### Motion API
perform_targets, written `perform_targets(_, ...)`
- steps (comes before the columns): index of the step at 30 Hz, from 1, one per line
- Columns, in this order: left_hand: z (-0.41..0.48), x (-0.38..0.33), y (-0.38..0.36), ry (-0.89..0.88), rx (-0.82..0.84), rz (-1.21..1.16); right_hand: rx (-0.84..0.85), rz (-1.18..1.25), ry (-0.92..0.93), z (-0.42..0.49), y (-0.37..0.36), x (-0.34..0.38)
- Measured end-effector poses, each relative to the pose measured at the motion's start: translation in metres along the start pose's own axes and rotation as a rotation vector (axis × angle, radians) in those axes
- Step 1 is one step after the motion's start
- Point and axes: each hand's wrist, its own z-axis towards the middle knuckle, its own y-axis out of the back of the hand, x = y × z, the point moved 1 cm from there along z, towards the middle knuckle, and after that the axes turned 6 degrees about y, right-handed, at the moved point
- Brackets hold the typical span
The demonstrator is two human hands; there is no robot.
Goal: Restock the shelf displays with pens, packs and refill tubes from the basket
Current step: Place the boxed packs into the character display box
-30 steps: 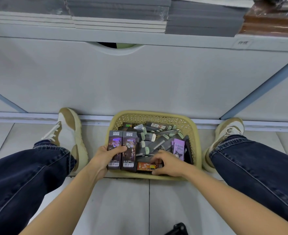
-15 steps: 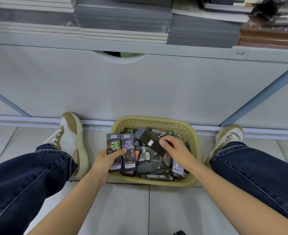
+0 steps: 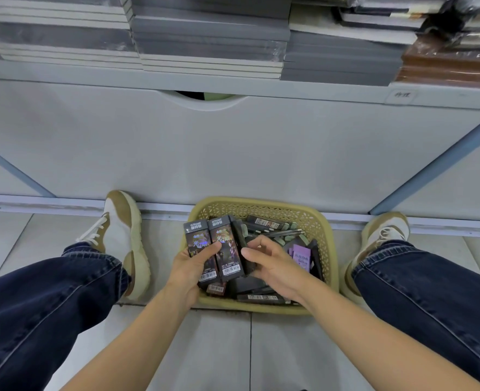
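Left hand: thumb curled over two glossy dark rectangular packs, gripping them upright. Right hand: pinches third dark pack, edge-on, touching those two. All above yellow lattice plastic basket holding more packs. Pale floor tiles, white shelf base, stacked notebooks above.
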Motion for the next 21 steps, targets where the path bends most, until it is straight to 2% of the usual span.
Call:
perform_targets(4, 0.002, -0.003, 0.006, -0.005, -0.051, -0.004, -0.118, -0.314, 0.127, 0.001, 0.003, 0.008)
perform_targets(8, -0.009, -0.005, -0.006, -0.029, 0.015, -0.026, -0.074, -0.539, 0.228, 0.0, -0.007, 0.005)
perform_targets(15, -0.027, -0.038, -0.015, -0.168, 0.083, 0.084, -0.105, -0.549, 0.317, 0.005, -0.029, 0.036)
perform_targets(21, -0.062, -0.115, -0.029, -0.423, 0.095, 0.265, -0.051, -0.682, 0.476, 0.002, -0.059, 0.112)
